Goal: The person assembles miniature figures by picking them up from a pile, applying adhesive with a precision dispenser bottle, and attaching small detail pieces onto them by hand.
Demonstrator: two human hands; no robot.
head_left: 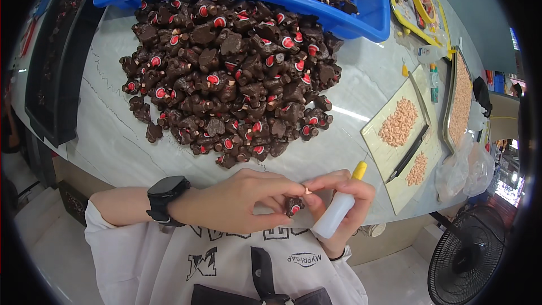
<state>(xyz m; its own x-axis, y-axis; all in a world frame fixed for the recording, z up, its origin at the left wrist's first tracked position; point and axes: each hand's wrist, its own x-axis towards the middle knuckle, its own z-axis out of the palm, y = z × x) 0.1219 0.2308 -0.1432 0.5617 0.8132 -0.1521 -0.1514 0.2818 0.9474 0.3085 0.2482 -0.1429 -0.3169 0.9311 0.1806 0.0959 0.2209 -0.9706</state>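
Note:
Close to my body, my left hand (240,197) is closed on a small dark brown figurine (294,207) that has a red, white-edged patch on it. A white squeeze bottle (334,214) with a yellow cap (359,170) lies tilted in the curled fingers of my right hand (357,213). Thumb and index finger of that same hand pinch at a tiny peach-coloured piece (307,191), right at the figurine's upper end. Whether the piece touches the figurine cannot be made out. Beyond my hands spreads a big heap of similar brown figurines (226,73).
Behind the heap stands a blue bin (370,17) holding more brown pieces. To the right, a pale board (375,127) carries peach bits (398,122) and black tweezers (407,154). A tray of peach bits (460,99) lies farther right; a black tray (51,90) is at left.

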